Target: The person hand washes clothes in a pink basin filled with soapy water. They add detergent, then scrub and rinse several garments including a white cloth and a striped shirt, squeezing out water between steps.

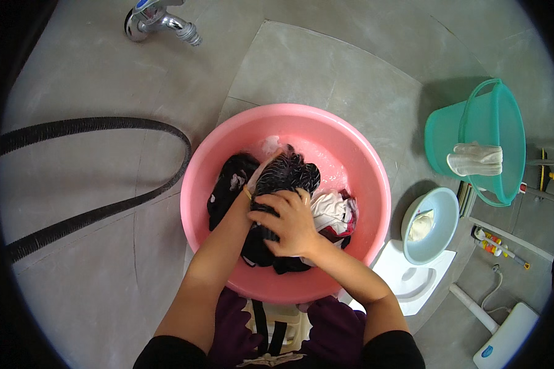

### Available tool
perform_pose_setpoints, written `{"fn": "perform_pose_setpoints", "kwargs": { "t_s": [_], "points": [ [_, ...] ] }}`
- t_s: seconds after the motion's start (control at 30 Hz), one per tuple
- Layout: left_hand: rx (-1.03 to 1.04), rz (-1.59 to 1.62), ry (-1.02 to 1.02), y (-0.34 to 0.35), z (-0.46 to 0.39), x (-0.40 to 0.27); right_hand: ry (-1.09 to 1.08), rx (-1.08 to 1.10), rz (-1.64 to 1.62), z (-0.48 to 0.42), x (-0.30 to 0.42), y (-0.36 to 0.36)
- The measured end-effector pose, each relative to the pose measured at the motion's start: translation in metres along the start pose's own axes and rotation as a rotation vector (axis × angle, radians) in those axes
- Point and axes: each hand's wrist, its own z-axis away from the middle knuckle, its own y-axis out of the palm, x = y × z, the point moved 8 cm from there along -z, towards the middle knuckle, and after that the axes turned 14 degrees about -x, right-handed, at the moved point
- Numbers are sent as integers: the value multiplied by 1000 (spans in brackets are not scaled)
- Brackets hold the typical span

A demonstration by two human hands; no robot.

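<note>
A pink plastic basin (358, 143) stands before me with wet laundry in it. My left hand (264, 173) is inside it, mostly covered by a wet black garment with fine white streaks (286, 173). The garment is bunched around that hand, whose fingers are hidden. From the right, my right hand (288, 223) grips the near part of the same garment, fingers spread over it beside my left wrist. Another black garment (233, 177) lies against the basin's left side. White and red cloth (334, 212) is heaped to the right. Suds (271, 144) and shallow water show at the far side.
A black corrugated hose (120, 123) loops at the left. A metal tap (166, 23) juts from the wall. Right stand a green bucket (448, 124) with white gloves (475, 159) over its rim, a light-blue basin (429, 249) and a white squat toilet (404, 295).
</note>
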Motion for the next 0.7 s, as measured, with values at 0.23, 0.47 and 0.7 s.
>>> {"fn": "perform_pose_setpoints", "kwargs": {
  "t_s": [0.23, 0.47, 0.7],
  "points": [
    [234, -301, 443, 20, 23, 24, -281, -436, 144, -12, 12, -9],
    [-787, -879, 626, -35, 28, -54, 264, -236, 349, 14, -133, -22],
    [-1123, -2486, 777, -44, 29, -47, 347, 43, 679, 54, -155, 34]
  ]
}}
